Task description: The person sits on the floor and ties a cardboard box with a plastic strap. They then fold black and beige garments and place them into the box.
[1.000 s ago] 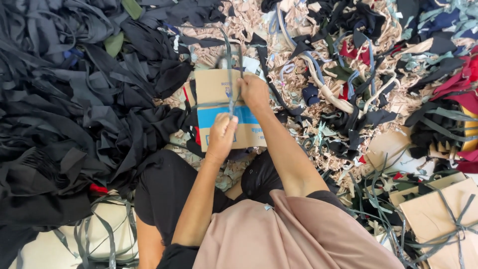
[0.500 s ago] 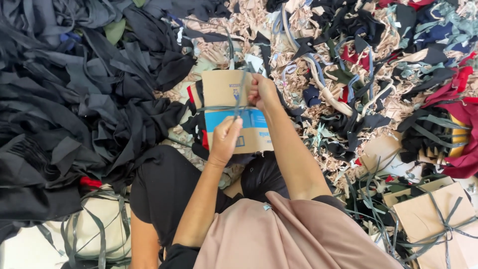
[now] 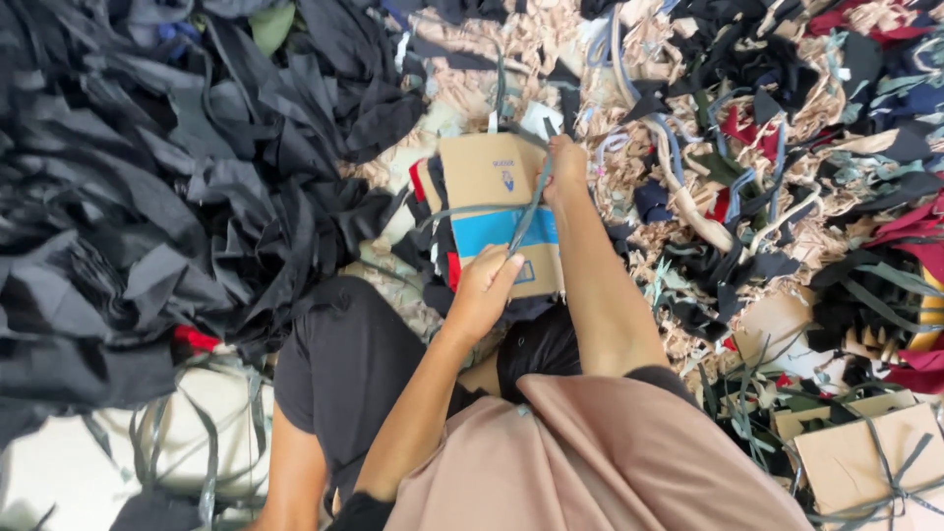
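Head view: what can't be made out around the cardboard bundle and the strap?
- Bundle contents: hidden under the cardboard sheet; only dark and red edges show.
- Grey strap ends: hidden inside the left hand and right hand.
- Knot or not: too small to tell.
- Second strapped cardboard bundle: cut off by the frame's right edge.

Black fabric scraps heap up close on the left, and mixed cloth strips crowd the right of the cardboard bundle. Only the air above that bundle is open. The person's knees block the near side; another tied cardboard bundle sits far right.
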